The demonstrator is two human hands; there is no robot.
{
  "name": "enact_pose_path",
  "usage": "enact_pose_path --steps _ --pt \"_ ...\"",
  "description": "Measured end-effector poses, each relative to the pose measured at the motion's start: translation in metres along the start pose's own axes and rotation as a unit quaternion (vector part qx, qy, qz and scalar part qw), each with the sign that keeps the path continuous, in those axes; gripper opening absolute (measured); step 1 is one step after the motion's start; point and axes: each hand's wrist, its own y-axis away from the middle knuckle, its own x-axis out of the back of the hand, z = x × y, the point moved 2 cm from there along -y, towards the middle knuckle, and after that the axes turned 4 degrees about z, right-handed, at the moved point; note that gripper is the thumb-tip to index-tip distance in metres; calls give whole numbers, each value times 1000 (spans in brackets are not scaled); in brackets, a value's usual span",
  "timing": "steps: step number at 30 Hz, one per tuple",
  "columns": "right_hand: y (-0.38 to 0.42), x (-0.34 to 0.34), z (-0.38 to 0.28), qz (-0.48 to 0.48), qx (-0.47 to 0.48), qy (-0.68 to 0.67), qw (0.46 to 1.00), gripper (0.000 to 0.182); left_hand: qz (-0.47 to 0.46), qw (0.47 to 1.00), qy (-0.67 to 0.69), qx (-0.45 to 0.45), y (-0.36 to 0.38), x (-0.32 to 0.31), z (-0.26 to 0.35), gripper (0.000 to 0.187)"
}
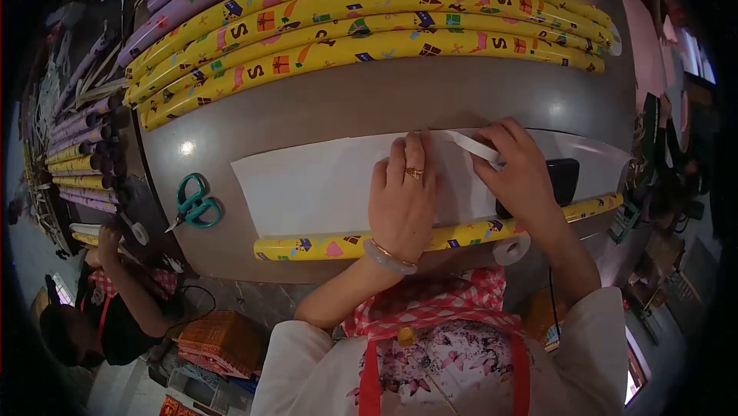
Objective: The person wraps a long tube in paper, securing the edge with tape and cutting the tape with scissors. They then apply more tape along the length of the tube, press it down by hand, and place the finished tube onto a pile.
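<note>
A sheet of wrapping paper [307,185] lies white side up on the table, its near edge rolled into a yellow printed tube [338,248]. My left hand [403,201], wearing a ring and bangles, rests on the sheet with fingers stretched toward its far edge; its fingertips press down there. My right hand [526,178] is closed, pinching a white strip of tape [473,145] over the far edge, just right of my left fingertips. Partly under my right hand lies a black phone [563,179]. A white tape roll [511,248] sits by the tube at the table's near edge.
Green-handled scissors [197,202] lie at the table's left. Several yellow and purple printed rolls [369,28] line the far side. Left of the table, more rolls [81,162] are stacked, and another person [115,293] works there. A woven basket [219,343] stands below.
</note>
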Motion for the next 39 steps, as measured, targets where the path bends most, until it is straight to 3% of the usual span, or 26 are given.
enact_pose_path --steps 12,27,39 --pt "-3 8 -4 -19 36 85 996 27 10 999 -30 5 -5 -2 9 67" --pt "-2 9 -2 -37 -16 4 999 29 23 999 -44 -6 -4 -6 9 69" --pt "-2 15 -3 -54 3 78 995 29 23 997 -68 -12 -5 -6 10 70"
